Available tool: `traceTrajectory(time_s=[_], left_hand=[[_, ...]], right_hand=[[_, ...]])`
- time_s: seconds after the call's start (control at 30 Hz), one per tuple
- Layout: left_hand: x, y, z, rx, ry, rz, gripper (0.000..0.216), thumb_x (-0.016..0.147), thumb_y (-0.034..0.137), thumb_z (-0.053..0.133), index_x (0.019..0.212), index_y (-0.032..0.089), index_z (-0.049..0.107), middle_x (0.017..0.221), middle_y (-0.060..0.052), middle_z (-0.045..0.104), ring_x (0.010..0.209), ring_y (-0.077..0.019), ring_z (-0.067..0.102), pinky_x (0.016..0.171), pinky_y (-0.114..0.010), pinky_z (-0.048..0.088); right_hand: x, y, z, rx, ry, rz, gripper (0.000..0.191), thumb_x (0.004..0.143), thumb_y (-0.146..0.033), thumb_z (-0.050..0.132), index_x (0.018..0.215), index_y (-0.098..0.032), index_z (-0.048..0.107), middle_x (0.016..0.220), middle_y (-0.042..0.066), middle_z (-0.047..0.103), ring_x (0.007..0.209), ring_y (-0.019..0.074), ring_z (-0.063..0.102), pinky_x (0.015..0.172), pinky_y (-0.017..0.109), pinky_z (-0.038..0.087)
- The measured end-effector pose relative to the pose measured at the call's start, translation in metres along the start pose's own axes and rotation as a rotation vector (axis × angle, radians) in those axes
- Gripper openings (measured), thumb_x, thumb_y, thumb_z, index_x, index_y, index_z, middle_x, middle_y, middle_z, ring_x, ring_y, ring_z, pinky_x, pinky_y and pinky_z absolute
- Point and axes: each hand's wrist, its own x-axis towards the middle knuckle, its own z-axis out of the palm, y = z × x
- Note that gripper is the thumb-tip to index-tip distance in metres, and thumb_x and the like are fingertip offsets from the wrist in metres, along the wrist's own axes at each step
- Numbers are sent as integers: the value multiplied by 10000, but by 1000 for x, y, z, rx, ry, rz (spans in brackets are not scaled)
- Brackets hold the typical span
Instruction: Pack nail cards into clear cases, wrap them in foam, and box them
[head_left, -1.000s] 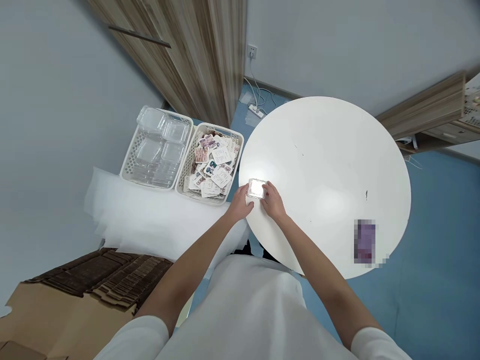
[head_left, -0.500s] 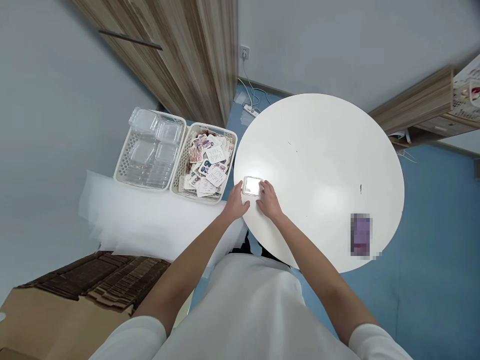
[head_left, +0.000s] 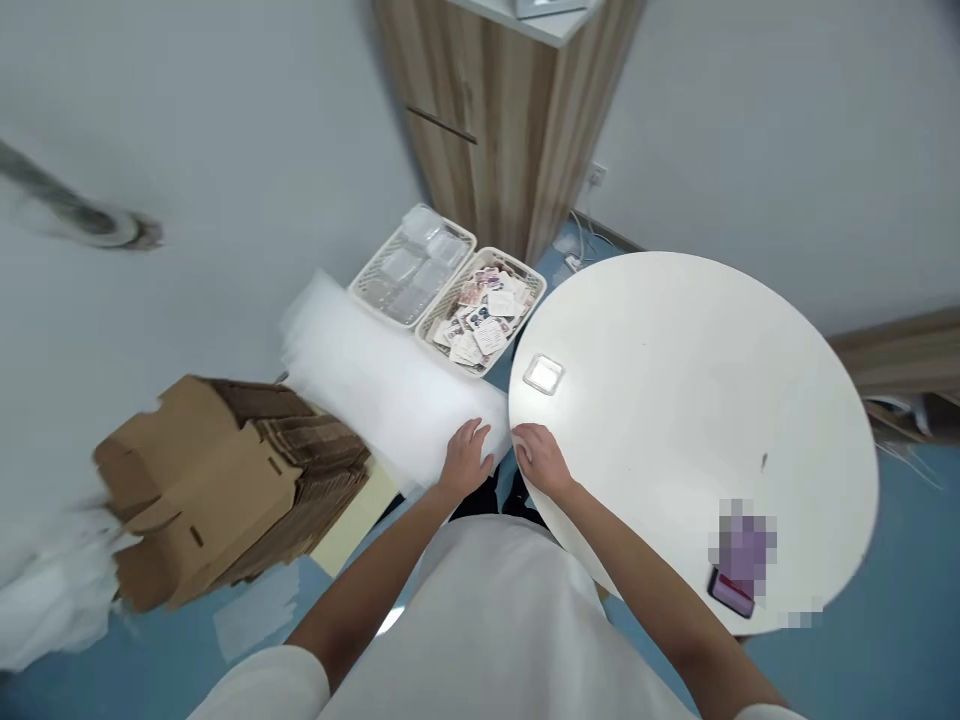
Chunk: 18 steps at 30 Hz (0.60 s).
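Note:
A small clear plastic box (head_left: 543, 373) lies alone on the round white table (head_left: 697, 400), near its left edge. My left hand (head_left: 465, 458) rests with fingers spread on the end of a white foam sheet stack (head_left: 375, 385). My right hand (head_left: 538, 460) sits at the table's near-left rim, fingers loosely curled, holding nothing that I can see. Both hands are apart from the box.
Two white baskets stand beyond the foam: one with clear plastic boxes (head_left: 411, 266), one with printed cards (head_left: 484, 310). Flattened cardboard boxes (head_left: 225, 480) are piled at the left. A phone (head_left: 731, 590) lies at the table's near right edge. A wooden cabinet (head_left: 510, 120) stands behind.
Both hands let go of the clear box and drew back toward me; the left hand now lies on the foam. The view swung to the left.

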Motion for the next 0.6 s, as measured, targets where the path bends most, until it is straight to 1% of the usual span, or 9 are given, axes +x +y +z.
traceTrajectory(time_s=[0.07,0.13,0.17,0.23,0.3,0.37,0.43,0.5,0.6], left_hand=[[-27,-16,-1,98,32,-156,498,733,296,519,1211,206,411,1311,-142,389,1246,-314,294,979,-493,264],[-48,-32,-4,142,85,-283,509,728,323,528,1211,216,410,1322,-142,381,1247,-336,286,978,-525,232],[-54,-39,-6,137,109,-321,512,729,341,528,1210,211,411,1325,-147,377,1247,-341,285,979,-526,227],[-59,-50,-11,106,153,-365,525,727,376,533,1207,200,414,1327,-155,369,1249,-347,277,981,-513,227],[-54,-58,-14,89,171,-385,550,725,395,541,1216,189,404,1338,-164,347,1244,-347,280,978,-500,237],[-45,-63,-16,82,162,-391,574,721,403,552,1228,189,389,1346,-163,333,1231,-345,292,961,-492,260],[-34,-66,-18,67,140,-391,606,710,399,570,1240,185,371,1341,-164,334,1216,-347,303,939,-485,283],[-27,-67,-19,37,125,-401,652,710,394,574,1271,176,325,1322,-169,354,1192,-343,328,918,-479,297],[-22,-70,-24,-15,123,-416,718,717,411,564,1315,181,241,1297,-159,379,1163,-333,356,905,-475,293]], right_hand=[[9,-5,15,39,-154,-71,355,766,-126,412,1091,-229,512,1098,80,536,1071,232,465,920,450,401],[22,-10,31,74,-229,-72,360,755,-121,421,1092,-207,515,1140,92,515,1105,235,443,939,452,383],[29,-13,39,93,-250,-51,371,752,-124,425,1107,-194,507,1170,98,496,1133,233,424,957,445,368],[43,-18,55,139,-262,56,388,742,-147,453,1128,-173,489,1205,111,472,1158,233,408,982,439,339],[56,-23,69,239,-269,235,459,724,-200,505,1177,-164,438,1204,125,471,1117,229,453,955,423,371],[65,-30,80,393,-245,429,572,702,-261,551,1233,-166,361,1202,134,470,1072,214,495,900,384,426],[71,-38,88,542,-174,565,652,689,-302,572,1267,-181,296,1227,137,451,1074,201,500,859,346,456],[75,-47,95,628,-78,617,669,703,-330,553,1286,-200,252,1257,137,425,1097,194,487,848,330,461],[83,-59,102,632,34,633,704,741,-385,498,1326,-221,142,1279,142,391,1063,186,511,825,327,465]])
